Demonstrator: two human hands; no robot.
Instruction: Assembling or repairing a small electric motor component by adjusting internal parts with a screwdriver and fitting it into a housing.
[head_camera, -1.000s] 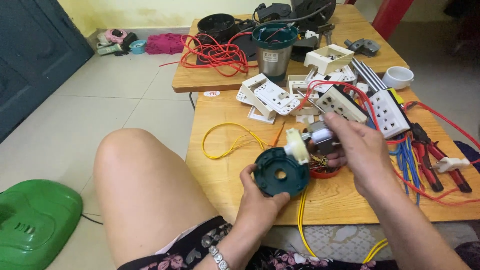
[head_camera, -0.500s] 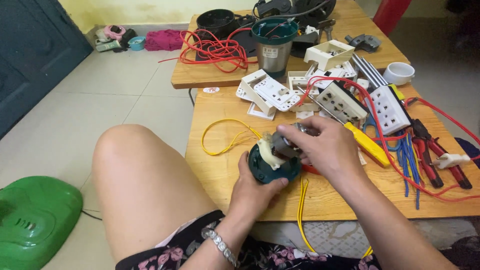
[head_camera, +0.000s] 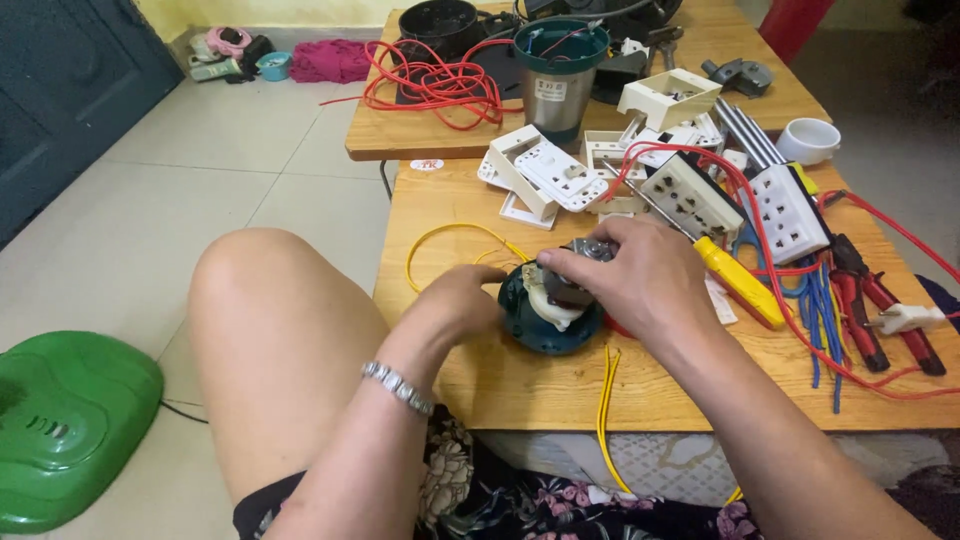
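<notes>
The left hand cups the left side of a round dark-green plastic motor base that sits on the near part of the wooden table, its fingers wrapped about the rim, seemingly to keep it from turning. The right hand lies over the top, fingers closed narrowly on a small grey metal motor with a cream collar, apparently seating it in the base. A yellow wire loops just to the far left; a yellow-handled screwdriver lies near on the right, within easy reach, beside white socket strips and red pliers.
</notes>
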